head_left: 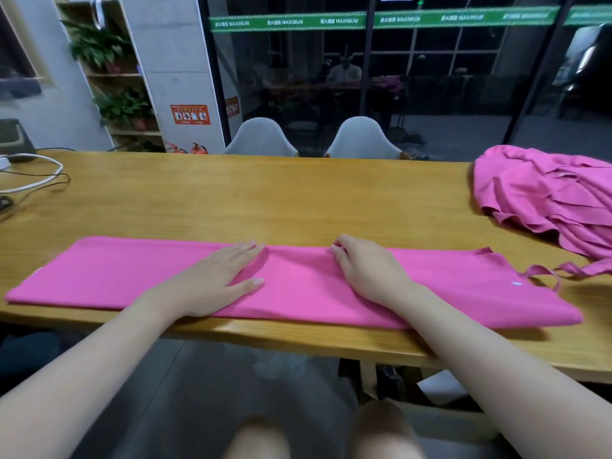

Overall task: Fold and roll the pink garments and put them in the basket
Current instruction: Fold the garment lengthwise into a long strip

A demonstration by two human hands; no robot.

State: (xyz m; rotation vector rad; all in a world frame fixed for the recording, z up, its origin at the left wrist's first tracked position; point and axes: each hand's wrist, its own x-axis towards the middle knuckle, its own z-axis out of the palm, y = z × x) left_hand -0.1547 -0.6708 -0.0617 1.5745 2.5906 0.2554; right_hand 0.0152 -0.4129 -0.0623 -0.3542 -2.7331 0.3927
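Observation:
A bright pink garment lies folded into a long flat strip along the near edge of the wooden table, its thin straps trailing at the right end. My left hand rests flat on the strip's middle, fingers straight. My right hand lies on the strip just to the right, its fingertips curled down at the far edge of the cloth; whether they pinch it I cannot tell. A heap of more pink garments sits at the table's right end. No basket is in view.
Two white chairs stand behind the table's far edge. White and black cables lie at the far left beside a dark device. Behind are a plant shelf and a glass wall.

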